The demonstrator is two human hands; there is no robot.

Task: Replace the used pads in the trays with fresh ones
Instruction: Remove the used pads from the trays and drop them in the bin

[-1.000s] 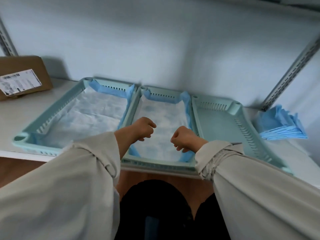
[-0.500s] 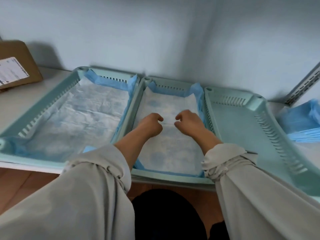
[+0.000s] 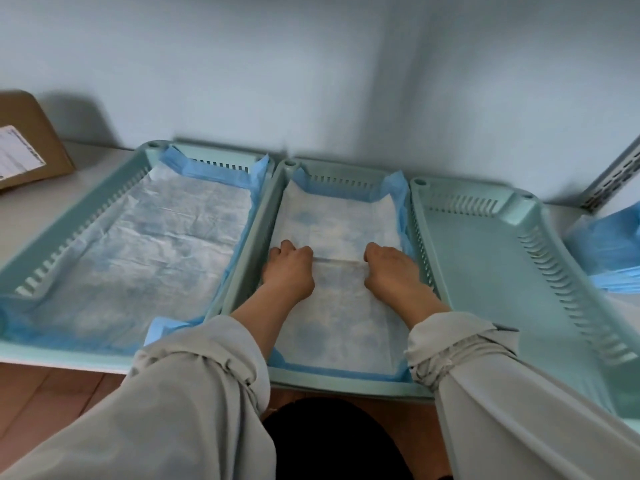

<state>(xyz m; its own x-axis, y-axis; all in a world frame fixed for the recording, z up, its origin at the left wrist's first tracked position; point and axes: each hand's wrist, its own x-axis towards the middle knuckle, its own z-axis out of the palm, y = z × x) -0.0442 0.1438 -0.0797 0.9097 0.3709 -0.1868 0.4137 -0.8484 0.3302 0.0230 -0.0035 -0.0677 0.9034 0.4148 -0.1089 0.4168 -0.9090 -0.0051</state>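
A white pad with blue edging is laid inside the middle tray. It is pressed down at mid-length by the left hand and right hand, set apart at opposite sides, fingers curled; a grip cannot be told. A lined tray is seen left, a bare tray right, with stacked blue pads beyond.

both arms stretched forward, sleeves bunched at the wrists, left hand knuckles up with fingers curled under, right hand same deal, curled and palm down, the two hands side by side, a gap between them
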